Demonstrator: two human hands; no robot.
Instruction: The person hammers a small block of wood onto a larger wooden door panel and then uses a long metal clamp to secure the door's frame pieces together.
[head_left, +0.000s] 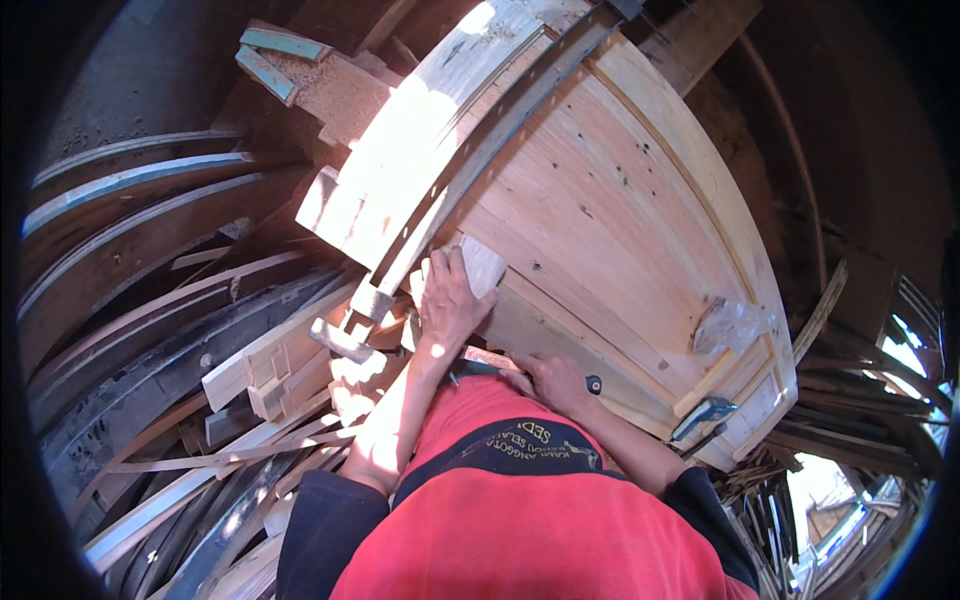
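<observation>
My left hand (446,300) is closed over a pale wooden block (484,262), at the near edge of a large wooden panel (570,190) with raised framing. Closer to my body, my right hand (556,382) is wrapped round a hand tool whose black rounded handle end (594,384) sticks out on its right side. A flat reddish-brown piece (488,358) shows left of that hand; I cannot tell whether it belongs to the tool. Across the panel, just beyond my left hand, runs a long metal bar clamp (500,125) with holes in it.
The clamp's near end (370,302) sits left of my left wrist. On the panel's right lie a crumpled clear plastic bag (730,325) and a blue-and-black tool (703,418). Long boards (150,225) and offcuts (275,370) crowd the left. Scrap strips (870,400) pile up at right.
</observation>
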